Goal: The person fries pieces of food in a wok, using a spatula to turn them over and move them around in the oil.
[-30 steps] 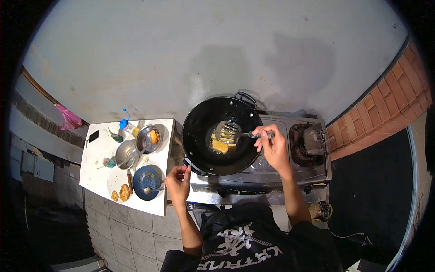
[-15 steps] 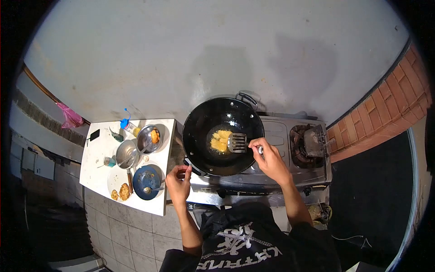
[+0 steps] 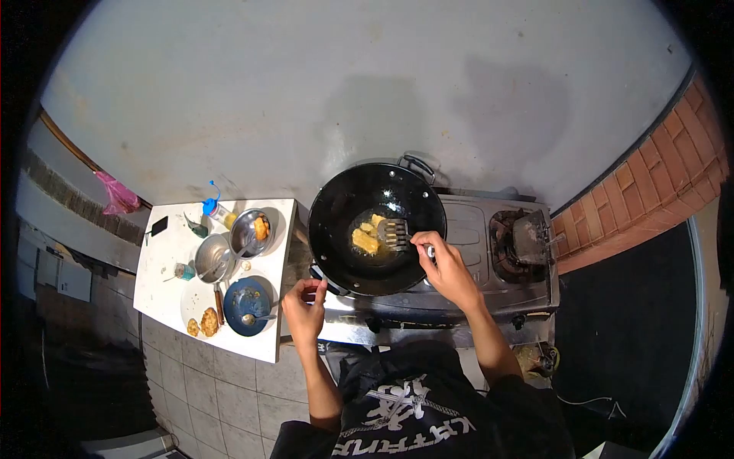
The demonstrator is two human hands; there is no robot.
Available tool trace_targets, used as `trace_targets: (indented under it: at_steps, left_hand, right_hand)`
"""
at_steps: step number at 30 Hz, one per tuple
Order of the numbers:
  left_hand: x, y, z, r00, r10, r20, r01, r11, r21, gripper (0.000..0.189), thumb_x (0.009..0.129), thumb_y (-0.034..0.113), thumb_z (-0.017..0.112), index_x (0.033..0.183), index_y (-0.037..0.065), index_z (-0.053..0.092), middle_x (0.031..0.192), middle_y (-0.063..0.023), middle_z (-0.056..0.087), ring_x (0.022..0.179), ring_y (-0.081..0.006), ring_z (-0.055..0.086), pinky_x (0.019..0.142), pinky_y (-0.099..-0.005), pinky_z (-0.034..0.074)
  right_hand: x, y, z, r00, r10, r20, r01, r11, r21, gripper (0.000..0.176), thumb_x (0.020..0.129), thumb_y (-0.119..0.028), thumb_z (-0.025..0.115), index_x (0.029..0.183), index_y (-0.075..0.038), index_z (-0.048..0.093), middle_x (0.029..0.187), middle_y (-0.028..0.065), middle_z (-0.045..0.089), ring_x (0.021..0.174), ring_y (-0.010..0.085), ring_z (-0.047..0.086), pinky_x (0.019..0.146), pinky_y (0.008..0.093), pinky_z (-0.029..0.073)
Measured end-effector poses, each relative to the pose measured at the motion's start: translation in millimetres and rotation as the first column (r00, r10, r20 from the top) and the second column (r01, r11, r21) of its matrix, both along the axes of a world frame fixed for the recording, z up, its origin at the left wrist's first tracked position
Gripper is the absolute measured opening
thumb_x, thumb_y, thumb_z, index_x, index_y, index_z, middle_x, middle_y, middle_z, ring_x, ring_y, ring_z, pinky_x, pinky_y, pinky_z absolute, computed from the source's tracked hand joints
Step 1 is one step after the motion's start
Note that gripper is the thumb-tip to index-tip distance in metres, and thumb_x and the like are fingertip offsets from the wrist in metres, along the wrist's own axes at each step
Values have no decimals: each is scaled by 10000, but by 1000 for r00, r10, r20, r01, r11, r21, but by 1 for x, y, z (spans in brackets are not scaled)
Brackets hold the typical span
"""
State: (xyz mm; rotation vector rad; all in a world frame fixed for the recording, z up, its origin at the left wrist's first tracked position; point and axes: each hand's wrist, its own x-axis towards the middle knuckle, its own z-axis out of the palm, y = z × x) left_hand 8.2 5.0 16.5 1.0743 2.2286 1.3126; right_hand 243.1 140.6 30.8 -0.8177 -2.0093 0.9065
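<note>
A black wok (image 3: 336,203) sits on the stove, with yellow frying pieces of food (image 3: 365,241) in oil at its bottom. My right hand (image 3: 449,271) is closed round the handle of a slotted metal spatula (image 3: 393,233). The spatula's head lies inside the wok, at the right edge of the food. At the wok's near left side, my left hand (image 3: 304,307) pinches the wok's side handle (image 3: 327,280) between thumb and fingers.
On the left, a white table (image 3: 168,252) bears two metal pans (image 3: 214,258), a blue plate (image 3: 238,304), fried pieces (image 3: 209,321), a blue-capped bottle (image 3: 219,214) and a phone (image 3: 159,226). A second burner (image 3: 514,252) stands right of the wok.
The spatula and my right hand have shifted slightly left and toward me. The yellow pieces have spread apart a little in the wok. My left hand stays at the handle.
</note>
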Motion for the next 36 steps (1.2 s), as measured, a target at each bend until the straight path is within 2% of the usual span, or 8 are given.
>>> trace_targets:
  at_steps: [5, 8, 11, 16, 26, 28, 31, 36]
  left_hand:
    - [-2, -2, 3, 1000, -7, -22, 8, 1000, 11, 208, 856, 143, 750, 829, -49, 674, 710, -106, 692, 637, -162, 678, 614, -278, 513]
    - [-2, -3, 2, 1000, -6, -16, 7, 1000, 17, 207, 860, 141, 747, 828, -50, 672, 707, -107, 691, 631, -157, 674, 607, -274, 510]
    - [-3, -4, 2, 1000, -2, -1, 2, 1000, 23, 210, 861, 143, 747, 827, -51, 672, 706, -107, 690, 628, -151, 671, 601, -271, 508]
    - [-4, -4, 2, 1000, 11, -1, -11, 1000, 25, 214, 861, 148, 750, 824, -48, 672, 702, -105, 687, 630, -148, 670, 591, -270, 506]
    - [-4, -5, 0, 1000, 4, -22, -3, 1000, 25, 229, 862, 162, 752, 819, -48, 672, 699, -105, 685, 625, -145, 667, 551, -268, 488]
    - [-5, -5, -1, 1000, 0, -22, 1, 999, 35, 230, 863, 164, 752, 819, -48, 673, 697, -104, 685, 624, -145, 666, 549, -268, 488]
    - [-4, -5, -1, 1000, 4, -10, -4, 999, 48, 231, 864, 167, 751, 822, -47, 674, 692, -103, 684, 623, -147, 666, 549, -269, 487]
    - [-3, -7, 1, 999, 11, -33, -10, 1000, 27, 237, 863, 167, 750, 826, -53, 671, 697, -111, 686, 625, -158, 671, 592, -279, 506]
  right_hand:
    - [-10, 1, -8, 998, -58, -38, 57, 998, -26, 100, 941, 20, 545, 1031, 14, 501, 1054, 167, 651, 881, 290, 660, 781, 335, 511]
    - [-13, 4, -11, 997, -73, -38, 72, 997, -22, 135, 937, -7, 572, 1050, 13, 500, 1050, 192, 654, 953, 362, 672, 766, 380, 529]
    - [-16, 8, -22, 995, -86, -55, 82, 994, -73, 118, 950, -11, 560, 1050, 8, 501, 1038, 183, 654, 905, 321, 680, 746, 356, 524]
    - [-19, 8, -28, 978, -127, -166, 93, 976, -198, 83, 983, -31, 524, 1045, 4, 482, 1003, 133, 648, 726, 183, 637, 650, 309, 512]
    - [-20, -2, -12, 977, -104, -187, 78, 987, -143, 75, 980, -20, 519, 1036, 3, 475, 1001, 124, 646, 698, 158, 617, 635, 302, 499]
    - [-22, -4, -10, 982, -63, -181, 47, 994, -94, 22, 993, -6, 491, 1012, 5, 487, 1046, 120, 632, 684, 89, 569, 579, 233, 480]
    - [-25, -8, -7, 980, -50, -190, 42, 998, -47, 22, 992, -7, 494, 1012, 2, 490, 1041, 114, 635, 684, 88, 572, 577, 233, 480]
    - [-26, -10, -13, 982, -58, -181, 42, 995, -86, 24, 990, -4, 499, 1013, 3, 494, 1043, 109, 638, 675, 89, 574, 573, 235, 480]
